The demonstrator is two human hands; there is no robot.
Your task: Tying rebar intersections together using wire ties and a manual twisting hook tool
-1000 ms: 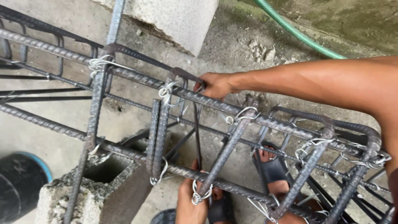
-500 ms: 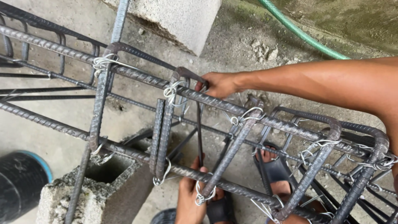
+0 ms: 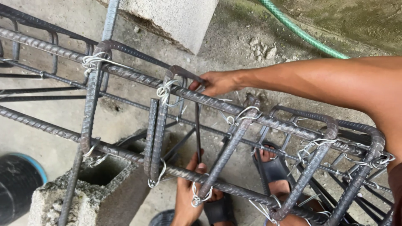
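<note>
Long rebar cage [image 3: 268,121], ribbed rusty-grey bars, lying on its side across the whole view, running from upper left to lower right, one part resting on a hollow concrete block [image 3: 83,196] at lower left. Square stirrups looped round the long bars and fastened at the crossings with twists of pale tie wire [image 3: 165,90]. Right hand [image 3: 215,82] reaching in from the right along the top bar, fingers curled over the bent end of a stirrup [image 3: 184,74] just beside one wire tie. Left hand [image 3: 188,188] down below, inside the cage, fingers closed round the lower end of an upright stirrup leg [image 3: 197,129], touching the bottom bar. Green hose [image 3: 301,33] on the ground beyond, well apart.
</note>
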